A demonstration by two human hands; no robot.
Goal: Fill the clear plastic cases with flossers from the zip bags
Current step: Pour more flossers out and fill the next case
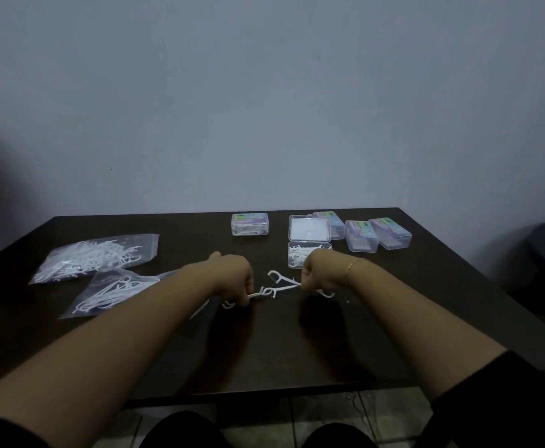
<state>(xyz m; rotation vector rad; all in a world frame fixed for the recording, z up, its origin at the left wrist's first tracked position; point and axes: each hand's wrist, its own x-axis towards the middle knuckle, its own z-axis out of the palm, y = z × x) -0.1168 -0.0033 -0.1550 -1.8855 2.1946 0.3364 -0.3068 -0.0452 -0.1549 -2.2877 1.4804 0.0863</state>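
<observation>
Flossers (272, 287): small bunch held low over the bench (264, 350), pinched at both ends.

Zip bags (99, 258) lie left. Left hand (237, 279) and right hand (313, 274) each clench flosser handles. Align the handles parallel, then lay them in the open case (310, 255) behind the right hand.

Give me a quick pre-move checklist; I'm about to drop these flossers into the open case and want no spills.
1. Left hand grips flossers: ok.
2. Right hand grips flossers: ok.
3. Open case lid up: ok.
4. Room left in case: cannot tell, right hand hides part of it.
5. Loose flosser on table between hands: not ok, collect it.
6. Zip bags clear of the path: ok.
</observation>
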